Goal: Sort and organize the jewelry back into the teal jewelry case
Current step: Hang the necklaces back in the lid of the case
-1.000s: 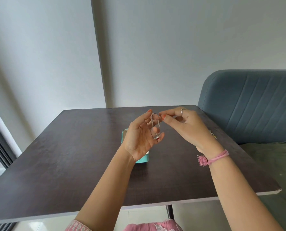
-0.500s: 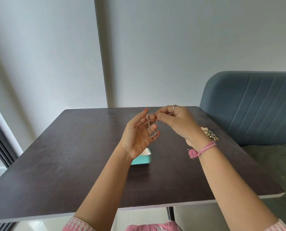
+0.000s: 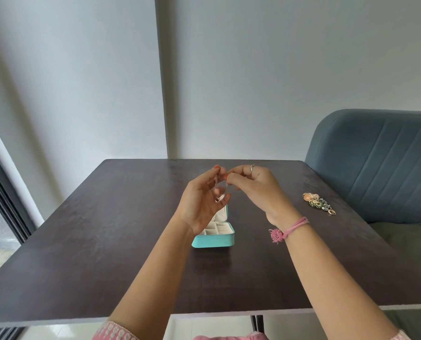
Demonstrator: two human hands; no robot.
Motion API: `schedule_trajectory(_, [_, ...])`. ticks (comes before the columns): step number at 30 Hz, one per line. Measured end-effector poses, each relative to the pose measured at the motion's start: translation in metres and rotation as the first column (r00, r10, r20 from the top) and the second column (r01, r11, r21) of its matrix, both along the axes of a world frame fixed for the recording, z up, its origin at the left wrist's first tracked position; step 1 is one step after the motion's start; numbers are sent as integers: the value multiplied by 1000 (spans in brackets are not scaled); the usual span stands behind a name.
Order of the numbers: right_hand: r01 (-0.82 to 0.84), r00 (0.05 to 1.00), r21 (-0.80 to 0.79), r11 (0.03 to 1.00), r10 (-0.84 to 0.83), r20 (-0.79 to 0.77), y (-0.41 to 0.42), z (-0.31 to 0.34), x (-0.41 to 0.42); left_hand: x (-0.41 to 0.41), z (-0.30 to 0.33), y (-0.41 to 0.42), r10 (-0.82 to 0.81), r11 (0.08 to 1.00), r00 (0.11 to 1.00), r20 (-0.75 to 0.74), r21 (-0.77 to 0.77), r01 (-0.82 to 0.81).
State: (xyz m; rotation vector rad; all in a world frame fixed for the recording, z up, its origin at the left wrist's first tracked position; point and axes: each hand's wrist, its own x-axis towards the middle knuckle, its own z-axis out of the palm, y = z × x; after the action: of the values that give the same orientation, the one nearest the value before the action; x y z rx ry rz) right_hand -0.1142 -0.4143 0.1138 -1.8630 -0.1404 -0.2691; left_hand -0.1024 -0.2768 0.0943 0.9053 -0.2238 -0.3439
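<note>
A thin silver chain necklace [image 3: 221, 190] with a small dark pendant hangs between my two hands, raised above the table. My left hand [image 3: 202, 204] pinches one end at its fingertips, palm turned toward me. My right hand [image 3: 256, 190] pinches the other end right beside it; it wears a ring and a pink thread band at the wrist. Below them the teal jewelry case [image 3: 214, 239] sits open on the dark table [image 3: 106, 241], showing cream compartments; my left hand hides its lid in part.
A small heap of gold, orange and green jewelry [image 3: 318, 203] lies on the table at the right, near the edge. A blue-grey padded chair [image 3: 381, 163] stands just past that edge. A grey wall rises behind the table.
The view has tilted so the open case and the jewelry heap now show fully. Both hands stay together holding the chain, shifted slightly left.
</note>
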Motion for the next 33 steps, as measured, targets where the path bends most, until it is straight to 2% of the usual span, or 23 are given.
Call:
schedule_trajectory(7, [-141,990,-38,989,142,14,0,7,3,4,2,7,-12,1000,1000,-18,-5,12])
schedule_trajectory(15, [-105,993,-61,993,108,47,7,5,16,14,-7,11,-64,988,997,-49,-141,56])
schedule_trajectory(19, [-38,997,-171,985,50,64,13,1,26,21,-16,12,-13,992,998,-60,-126,5])
schedule_trajectory(23, [31,989,-298,954,14,148,17,-3,35,28,-25,13,50,990,993,-108,-125,-63])
schedule_trajectory(33, [-4,970,-465,885,116,214,14,6,49,47,-48,19,73,987,973,-220,-126,-102])
